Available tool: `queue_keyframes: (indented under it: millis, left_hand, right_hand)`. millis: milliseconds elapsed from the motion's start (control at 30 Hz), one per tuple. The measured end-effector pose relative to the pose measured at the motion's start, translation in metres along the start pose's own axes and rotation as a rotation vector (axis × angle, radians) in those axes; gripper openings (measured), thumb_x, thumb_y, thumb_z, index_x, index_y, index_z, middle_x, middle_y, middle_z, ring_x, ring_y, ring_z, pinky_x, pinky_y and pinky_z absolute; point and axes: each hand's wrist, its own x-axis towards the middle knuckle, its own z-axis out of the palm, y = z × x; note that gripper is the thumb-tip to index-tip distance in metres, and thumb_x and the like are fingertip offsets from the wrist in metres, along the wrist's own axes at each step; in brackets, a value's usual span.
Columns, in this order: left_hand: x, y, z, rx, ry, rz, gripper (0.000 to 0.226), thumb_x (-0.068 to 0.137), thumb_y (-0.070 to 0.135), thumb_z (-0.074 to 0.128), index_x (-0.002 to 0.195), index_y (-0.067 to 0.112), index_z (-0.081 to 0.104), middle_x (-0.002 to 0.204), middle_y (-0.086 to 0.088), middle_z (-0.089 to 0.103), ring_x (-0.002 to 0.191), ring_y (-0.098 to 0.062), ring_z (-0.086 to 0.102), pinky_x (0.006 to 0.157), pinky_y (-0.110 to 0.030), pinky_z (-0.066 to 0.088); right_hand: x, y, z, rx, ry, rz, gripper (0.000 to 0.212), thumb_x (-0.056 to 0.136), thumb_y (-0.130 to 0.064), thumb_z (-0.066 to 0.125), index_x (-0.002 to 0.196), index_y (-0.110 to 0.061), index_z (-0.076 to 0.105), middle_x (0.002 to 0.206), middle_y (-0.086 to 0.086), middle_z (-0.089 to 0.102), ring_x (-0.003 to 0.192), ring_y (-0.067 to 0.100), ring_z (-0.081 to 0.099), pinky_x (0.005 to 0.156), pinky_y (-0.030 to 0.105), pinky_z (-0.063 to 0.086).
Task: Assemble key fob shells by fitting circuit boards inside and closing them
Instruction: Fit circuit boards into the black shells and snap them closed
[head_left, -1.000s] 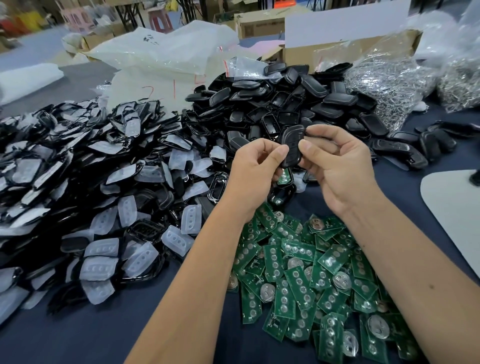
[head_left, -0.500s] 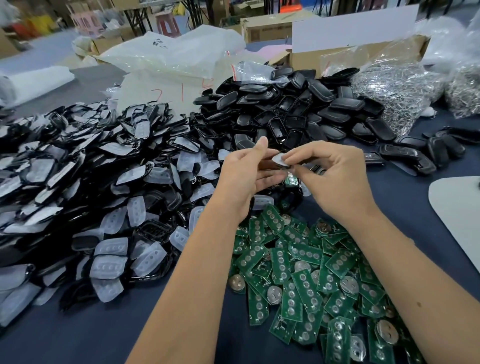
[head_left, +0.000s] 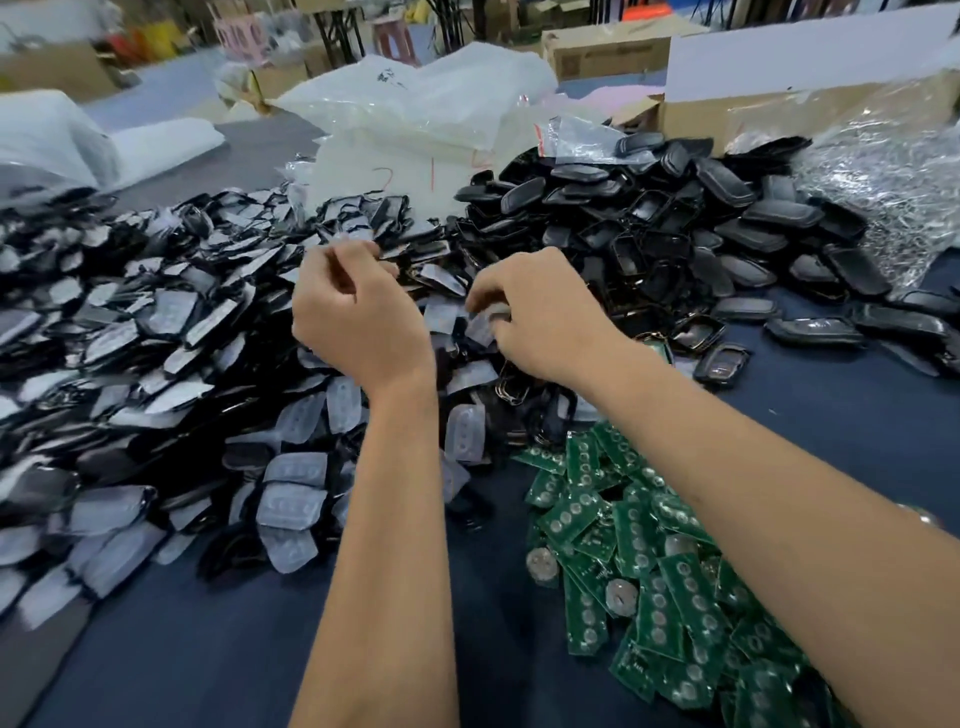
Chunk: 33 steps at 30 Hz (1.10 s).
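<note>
Red "2 1" marks the white bag (head_left: 395, 171); both hands' fingers curl, contents blurred.

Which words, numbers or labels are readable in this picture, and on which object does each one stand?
"2" and "1", red handwriting on the white plastic bag; a third red mark beside them is cut off.
Black print on the upper bag: too blurred to read.
Dark label on the cardboard box: too blurred to read.
</note>
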Motion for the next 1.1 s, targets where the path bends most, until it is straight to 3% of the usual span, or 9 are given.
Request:
queue_keyframes:
  millis: [100, 200, 267, 433, 533, 633, 733, 867, 1100]
  left_hand:
    - [0.019, -0.002, -0.011, -0.066, 0.178, -0.061, 0.032, 0.099, 0.013, 0.053, 0.07, 0.012, 0.066, 0.06, -0.004, 0.066, 0.059, -0.016, 0.063, 0.07, -0.028, 0.053]
    - [0.029, -0.002, -0.017, -0.116, 0.27, -0.107, 0.032, 0.098, 0.01, 0.053, 0.067, 0.011, 0.063, 0.056, -0.004, 0.062, 0.053, -0.014, 0.057, 0.069, -0.034, 0.052]
    - [0.03, -0.002, -0.017, -0.131, 0.271, -0.126, 0.031, 0.098, 0.009, 0.053, 0.069, 0.007, 0.064, 0.055, -0.004, 0.06, 0.052, -0.013, 0.055, 0.067, -0.034, 0.051]
    - [0.022, -0.004, -0.011, -0.086, 0.165, -0.108, 0.029, 0.098, 0.01, 0.054, 0.072, 0.005, 0.066, 0.053, 0.0, 0.06, 0.05, -0.009, 0.054, 0.06, -0.022, 0.046]
    - [0.014, -0.006, -0.006, -0.084, 0.017, -0.11, 0.029, 0.098, 0.012, 0.053, 0.072, 0.008, 0.066, 0.054, 0.001, 0.06, 0.055, -0.019, 0.056, 0.061, -0.036, 0.046]
    - [0.0, -0.004, 0.001, -0.045, -0.201, -0.088, 0.026, 0.098, 0.015, 0.055, 0.074, 0.015, 0.066, 0.061, 0.001, 0.064, 0.06, -0.02, 0.058, 0.062, -0.042, 0.048]
    - [-0.019, 0.0, 0.01, 0.052, -0.584, -0.082, 0.017, 0.097, 0.023, 0.062, 0.082, 0.019, 0.07, 0.074, 0.0, 0.072, 0.066, -0.016, 0.064, 0.066, -0.041, 0.055]
    - [-0.06, 0.0, 0.024, -0.065, -1.098, -0.3, 0.005, 0.097, 0.017, 0.071, 0.096, 0.015, 0.076, 0.08, -0.004, 0.075, 0.073, -0.014, 0.071, 0.066, -0.027, 0.059]
    - [-0.09, -0.004, 0.03, -0.228, -1.244, -0.527, 0.007, 0.092, 0.006, 0.076, 0.098, 0.009, 0.078, 0.084, -0.012, 0.078, 0.069, -0.018, 0.072, 0.068, -0.024, 0.059]
  right_hand:
    - [0.007, -0.025, 0.016, 0.072, 0.097, 0.068, 0.013, 0.093, -0.024, 0.071, 0.09, -0.014, 0.078, 0.085, 0.002, 0.074, 0.084, 0.022, 0.067, 0.079, 0.038, 0.056]
    - [0.011, -0.045, 0.034, 0.042, -0.002, 0.127, 0.048, 0.091, -0.06, 0.07, 0.092, -0.012, 0.074, 0.086, 0.005, 0.072, 0.085, 0.024, 0.067, 0.077, 0.039, 0.057]
    - [0.011, -0.05, 0.04, 0.021, -0.045, 0.146, 0.047, 0.089, -0.056, 0.074, 0.097, -0.01, 0.073, 0.095, 0.008, 0.072, 0.091, 0.026, 0.067, 0.08, 0.04, 0.057]
    - [0.012, -0.039, 0.036, 0.134, -0.036, 0.232, 0.011, 0.087, -0.015, 0.07, 0.091, -0.014, 0.08, 0.096, 0.005, 0.075, 0.091, 0.024, 0.07, 0.084, 0.033, 0.058]
    - [0.001, -0.024, 0.02, 0.373, 0.027, 0.336, 0.016, 0.086, -0.008, 0.07, 0.078, -0.015, 0.081, 0.07, 0.0, 0.073, 0.066, 0.013, 0.065, 0.067, 0.028, 0.053]
    - [-0.016, -0.005, -0.001, 0.742, 0.084, 0.436, 0.016, 0.09, -0.004, 0.072, 0.085, -0.017, 0.08, 0.074, 0.005, 0.077, 0.063, 0.01, 0.066, 0.06, 0.023, 0.054]
    - [-0.037, 0.024, -0.023, 0.909, 0.183, 0.486, 0.017, 0.094, -0.001, 0.07, 0.091, -0.014, 0.08, 0.076, 0.005, 0.075, 0.066, 0.01, 0.064, 0.062, 0.023, 0.054]
    - [-0.068, 0.061, -0.044, 0.972, 0.315, 0.529, 0.024, 0.097, -0.001, 0.067, 0.084, -0.016, 0.08, 0.071, -0.002, 0.073, 0.065, 0.008, 0.062, 0.062, 0.023, 0.054]
    - [-0.099, 0.082, -0.053, 1.192, 0.352, 0.553, 0.013, 0.098, -0.005, 0.066, 0.095, -0.009, 0.079, 0.094, 0.011, 0.079, 0.081, 0.02, 0.073, 0.073, 0.03, 0.06]
